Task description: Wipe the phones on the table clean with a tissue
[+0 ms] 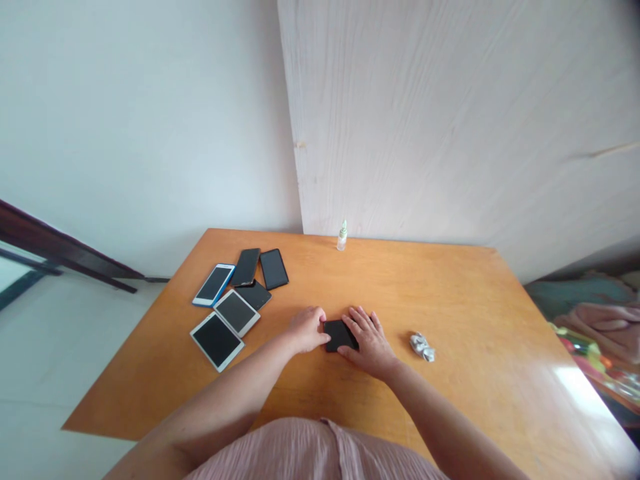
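Note:
A black tablet [339,335] with a dark screen lies sideways on the wooden table in front of me. My left hand [309,331] pinches its left end, thumb low and curled fingers above. Across the right end rests my right hand [369,341], its fingers stretched out and spread over the surface, hiding that end. To the right of this hand is a crumpled greyish-white wad [423,347], perhaps tissue or cloth.
Several devices lie at the left, including a blue-edged one [214,285], white tablets [217,341] and black ones [275,268], some overlapping. A small clear spray bottle [342,237] stands at the table's [450,287] back edge by the wall. Cloth items [600,327] are at far right.

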{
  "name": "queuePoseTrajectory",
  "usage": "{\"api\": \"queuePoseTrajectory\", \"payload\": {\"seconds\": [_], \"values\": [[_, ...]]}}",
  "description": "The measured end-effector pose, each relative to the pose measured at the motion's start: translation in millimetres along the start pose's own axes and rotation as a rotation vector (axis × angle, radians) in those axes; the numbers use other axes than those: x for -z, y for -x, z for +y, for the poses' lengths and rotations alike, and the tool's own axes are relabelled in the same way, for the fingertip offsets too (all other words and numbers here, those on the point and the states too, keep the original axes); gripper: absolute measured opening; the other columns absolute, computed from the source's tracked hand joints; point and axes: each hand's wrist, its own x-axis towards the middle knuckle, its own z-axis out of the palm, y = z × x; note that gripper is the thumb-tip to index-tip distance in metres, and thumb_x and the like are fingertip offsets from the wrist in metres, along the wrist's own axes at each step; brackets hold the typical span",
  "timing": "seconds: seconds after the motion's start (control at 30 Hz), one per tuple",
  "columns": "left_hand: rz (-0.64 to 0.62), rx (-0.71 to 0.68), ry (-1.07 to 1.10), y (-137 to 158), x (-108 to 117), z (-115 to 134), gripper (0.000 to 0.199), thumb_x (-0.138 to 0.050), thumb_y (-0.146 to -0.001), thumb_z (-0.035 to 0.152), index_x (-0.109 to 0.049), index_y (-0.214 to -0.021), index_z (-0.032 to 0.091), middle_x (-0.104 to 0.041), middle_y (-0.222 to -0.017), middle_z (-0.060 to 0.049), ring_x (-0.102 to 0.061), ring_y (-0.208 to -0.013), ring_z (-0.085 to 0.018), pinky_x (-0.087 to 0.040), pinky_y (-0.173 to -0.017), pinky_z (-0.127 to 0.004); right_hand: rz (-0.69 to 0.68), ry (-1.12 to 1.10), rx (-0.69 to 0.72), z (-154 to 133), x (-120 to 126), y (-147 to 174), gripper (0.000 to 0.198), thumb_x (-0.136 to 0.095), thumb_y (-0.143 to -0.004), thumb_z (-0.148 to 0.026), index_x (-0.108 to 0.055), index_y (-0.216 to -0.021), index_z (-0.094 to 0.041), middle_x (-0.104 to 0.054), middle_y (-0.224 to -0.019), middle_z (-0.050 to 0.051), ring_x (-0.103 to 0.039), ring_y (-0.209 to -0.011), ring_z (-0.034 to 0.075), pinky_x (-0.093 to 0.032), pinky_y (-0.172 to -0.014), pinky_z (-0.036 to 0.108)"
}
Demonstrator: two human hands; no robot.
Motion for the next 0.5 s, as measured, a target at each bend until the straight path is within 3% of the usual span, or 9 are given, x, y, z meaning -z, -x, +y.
{"api": "queuePoseTrajectory", "payload": {"seconds": [0.1, 0.17, 0.3, 0.4, 0.5], "values": [[0.006, -0.004, 0.001, -0.1, 0.6, -2.0, 0.033, -0.074, -0.066, 0.028, -0.058, -0.094, 0.023, -0.063, -0.091, 0.000, -0.058, -0.082, -0.018, -0.042, -0.072, -0.028, 0.059, -0.143, -0.033, 0.3, 5.4, 0.9, 0.062, -0.061, -0.086, -0.049, -0.050, -0.141, -0.021, -0.038, -0.154, 0.013, -0.025, -0.146, 0.032, -0.019, -0.118, 0.056], [0.011, -0.002, -0.002, 0.8, 1.3, -2.8, 0.033, -0.072, -0.069, 0.032, -0.058, -0.098, 0.023, -0.063, -0.092, -0.001, -0.059, -0.083, -0.018, -0.044, -0.074, -0.029, 0.200, -0.300, -0.118, 0.6, 9.8, 7.8, 0.051, -0.052, -0.092, -0.047, -0.055, -0.135, -0.020, -0.044, -0.150, 0.013, -0.036, -0.142, 0.029, -0.030, -0.115, 0.050], [0.033, -0.022, -0.012, 6.7, -0.3, -2.9, 0.051, -0.073, -0.070, 0.050, -0.057, -0.110, 0.022, -0.062, -0.110, -0.007, -0.061, -0.098, -0.023, -0.047, -0.085, -0.034, 0.554, -0.611, -0.480, -1.3, 12.3, 38.4, 0.040, -0.049, -0.092, -0.051, -0.065, -0.110, -0.020, -0.067, -0.114, 0.014, -0.063, -0.106, 0.027, -0.053, -0.090, 0.041], [0.097, -0.098, -0.061, 13.9, -6.8, -1.4, 0.077, -0.079, -0.062, 0.056, -0.052, -0.126, 0.024, -0.056, -0.125, -0.010, -0.055, -0.116, -0.030, -0.043, -0.098, -0.041, 0.569, -0.920, -0.739, -6.8, 6.9, 62.3, 0.040, -0.055, -0.086, -0.058, -0.064, -0.096, -0.020, -0.067, -0.081, 0.006, -0.066, -0.077, 0.023, -0.055, -0.067, 0.035], [0.116, -0.241, -0.125, 19.3, -14.6, 0.4, 0.086, -0.083, -0.058, 0.048, -0.047, -0.134, 0.027, -0.051, -0.135, -0.010, -0.047, -0.126, -0.033, -0.036, -0.108, -0.044, 0.476, -1.215, -0.850, -16.9, 0.9, 73.2, 0.040, -0.064, -0.078, -0.059, -0.062, -0.087, -0.021, -0.065, -0.074, 0.002, -0.064, -0.068, 0.019, -0.051, -0.058, 0.029]]}}
